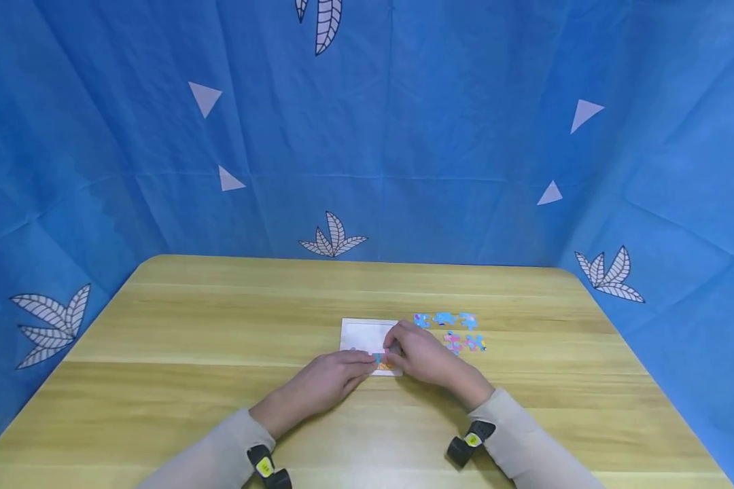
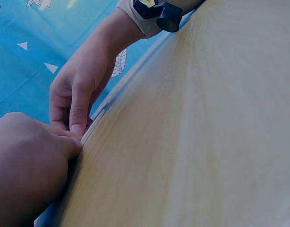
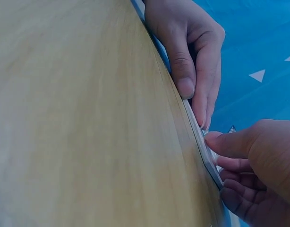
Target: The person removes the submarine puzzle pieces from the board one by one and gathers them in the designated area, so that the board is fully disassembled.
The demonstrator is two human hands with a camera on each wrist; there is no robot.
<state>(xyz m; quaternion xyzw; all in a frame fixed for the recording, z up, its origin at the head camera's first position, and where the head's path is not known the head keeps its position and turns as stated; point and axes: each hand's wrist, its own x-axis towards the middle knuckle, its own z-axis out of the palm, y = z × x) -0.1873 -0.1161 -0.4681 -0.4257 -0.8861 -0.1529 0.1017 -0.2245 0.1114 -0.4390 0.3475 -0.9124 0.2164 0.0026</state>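
A white rectangular puzzle tray [image 1: 361, 333] lies on the table, with a few blue and orange jigsaw pieces [image 1: 384, 365] in its near right part. My left hand [image 1: 340, 377] rests across the tray's near left side, fingers stretched out and covering part of it. Over the right side of the tray, my right hand [image 1: 421, 354] pinches a small puzzle piece, mostly hidden by the fingertips; a bit of pink shows there. Both wrist views show the left hand [image 3: 194, 52] and the right hand [image 2: 83, 80] meeting low at the tray.
Several loose blue and pink puzzle pieces [image 1: 444, 318] lie in two loose rows right of the tray, beyond the right hand. The wooden table [image 1: 220, 305] has rounded far corners. A blue curtain [image 1: 465, 136] with leaf and triangle prints hangs behind it.
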